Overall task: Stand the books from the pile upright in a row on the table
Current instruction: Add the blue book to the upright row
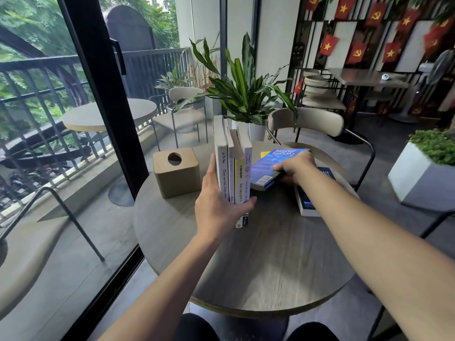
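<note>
At far left a dark-framed glass door (98, 99) looks out on a balcony with a black railing (37, 94), a small round outdoor table (108, 114) and green trees beyond. Inside, the round wood-grain surface (258, 267) carries a tan wooden tissue box (176, 172) near its left edge. Just right of the box, four pale-spined standing books (234, 173) are upright in a row with spines toward the camera, leaning slightly. The left hand (219, 205) presses flat against the left side of the row, its thumb curling across the lower spines, so its grip braces the books rather than closing around them. A potted leafy plant (246, 89) rises behind the row, with a beige chair (307, 124) beside it. To the right, the right hand (298, 168) has its grip clenched on a blue book (270, 166), held tilted just above the surface and near the row's right end. Under that hand lies a dark blue book (310, 200), flat on the surface. Farther right stand a white planter of greenery (423, 173) and a dark rack hung with red flags (374, 25).
</note>
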Action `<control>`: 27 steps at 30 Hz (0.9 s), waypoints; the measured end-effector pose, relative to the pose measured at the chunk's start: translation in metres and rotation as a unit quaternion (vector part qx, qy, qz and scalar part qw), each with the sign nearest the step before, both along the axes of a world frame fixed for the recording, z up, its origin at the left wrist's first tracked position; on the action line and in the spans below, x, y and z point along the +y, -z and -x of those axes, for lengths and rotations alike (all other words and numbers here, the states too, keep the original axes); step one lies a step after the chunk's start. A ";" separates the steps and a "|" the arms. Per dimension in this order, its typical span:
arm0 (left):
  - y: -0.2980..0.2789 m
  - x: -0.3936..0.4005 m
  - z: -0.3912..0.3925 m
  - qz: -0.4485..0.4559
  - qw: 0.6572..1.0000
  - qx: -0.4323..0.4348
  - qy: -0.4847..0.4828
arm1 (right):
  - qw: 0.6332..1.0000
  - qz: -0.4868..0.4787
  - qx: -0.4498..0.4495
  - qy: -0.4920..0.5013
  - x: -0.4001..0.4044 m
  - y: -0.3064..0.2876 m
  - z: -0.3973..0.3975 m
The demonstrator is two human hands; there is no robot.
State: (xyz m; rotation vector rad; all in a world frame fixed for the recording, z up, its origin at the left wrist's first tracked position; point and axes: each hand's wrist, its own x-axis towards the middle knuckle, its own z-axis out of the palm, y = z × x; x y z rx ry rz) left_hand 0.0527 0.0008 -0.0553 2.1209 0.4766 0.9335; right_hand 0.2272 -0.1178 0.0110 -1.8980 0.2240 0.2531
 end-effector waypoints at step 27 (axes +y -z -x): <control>-0.005 0.002 0.004 0.003 1.000 0.006 0.017 | 0.892 0.076 -0.400 -0.196 -0.008 0.022 0.129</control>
